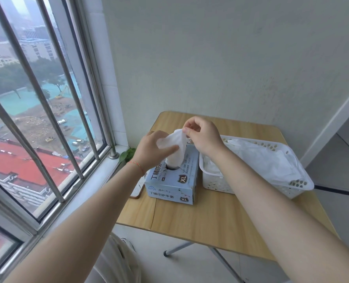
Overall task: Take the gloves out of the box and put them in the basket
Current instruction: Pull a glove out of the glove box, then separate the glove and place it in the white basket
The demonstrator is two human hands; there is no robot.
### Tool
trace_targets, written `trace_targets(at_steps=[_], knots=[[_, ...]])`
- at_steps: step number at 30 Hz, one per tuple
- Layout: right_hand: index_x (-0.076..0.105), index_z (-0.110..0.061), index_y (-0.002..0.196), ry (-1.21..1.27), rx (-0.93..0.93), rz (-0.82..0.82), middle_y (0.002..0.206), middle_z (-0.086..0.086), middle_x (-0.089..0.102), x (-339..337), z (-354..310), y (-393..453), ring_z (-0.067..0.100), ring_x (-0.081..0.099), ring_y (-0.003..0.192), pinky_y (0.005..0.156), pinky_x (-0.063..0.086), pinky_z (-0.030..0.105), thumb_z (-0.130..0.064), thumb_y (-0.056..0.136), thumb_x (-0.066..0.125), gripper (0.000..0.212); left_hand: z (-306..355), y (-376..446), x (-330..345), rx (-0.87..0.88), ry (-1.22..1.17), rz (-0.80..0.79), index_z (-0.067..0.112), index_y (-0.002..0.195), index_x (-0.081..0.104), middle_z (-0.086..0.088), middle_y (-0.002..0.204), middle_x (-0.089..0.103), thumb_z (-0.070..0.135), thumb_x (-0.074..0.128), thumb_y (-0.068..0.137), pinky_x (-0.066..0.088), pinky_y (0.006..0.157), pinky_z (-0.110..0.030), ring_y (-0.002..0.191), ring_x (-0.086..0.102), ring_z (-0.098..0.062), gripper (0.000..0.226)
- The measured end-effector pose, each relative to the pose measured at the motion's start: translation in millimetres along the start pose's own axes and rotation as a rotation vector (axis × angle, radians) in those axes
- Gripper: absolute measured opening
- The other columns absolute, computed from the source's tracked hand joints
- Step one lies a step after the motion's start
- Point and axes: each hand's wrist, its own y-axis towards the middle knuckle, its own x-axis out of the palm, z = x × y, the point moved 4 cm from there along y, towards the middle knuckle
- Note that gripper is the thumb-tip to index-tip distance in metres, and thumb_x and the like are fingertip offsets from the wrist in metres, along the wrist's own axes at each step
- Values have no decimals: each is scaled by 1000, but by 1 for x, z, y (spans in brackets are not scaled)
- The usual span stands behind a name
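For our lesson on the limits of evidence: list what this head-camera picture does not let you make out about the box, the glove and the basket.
- How many gloves remain in the box: its walls hide them.
- The glove's full shape: its lower part sits inside the opening, and the left hand and right hand cover parts.
- The count in the basket: the white pile blends together.
- The box's small print: too small.

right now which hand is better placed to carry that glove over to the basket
Right, probably. The right hand pinches the top of the white glove and is nearer the basket, which sits right of the box. The left hand grips it on the far side.
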Motion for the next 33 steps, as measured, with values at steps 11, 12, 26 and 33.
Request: trace_targets(at_steps=[11,12,26,33], knots=[[43,-31,133,-11,58,-144,116,-3,52,4,-10,-7,12,54,103,79,43,23,-15,88,62,51,51,20,-38,-1,-414,61,8,92,71,-3,82,69,13,67,91,52,75,-28,72,61,-11,7],[41,-33,136,-9,36,-152,121,-3,49,4,-13,-6,11,52,108,83,41,23,-14,88,62,56,60,21,-39,16,-449,44,9,90,71,-2,79,68,14,68,91,51,73,-27,69,60,-9,6],[63,-16,84,-64,19,-94,77,-6,61,-8,-25,-3,13,54,70,65,43,27,-19,84,70,7,-4,-5,14,-90,-65,-452,30,149,23,4,134,52,48,92,56,45,96,-28,125,50,-16,117],[58,-5,80,-1,-67,171,87,8,60,-27,-42,0,21,53,77,72,45,33,-13,80,66,12,-2,-10,26,-46,177,-424,28,156,0,-2,153,35,53,92,53,36,111,-43,137,38,-24,140]])
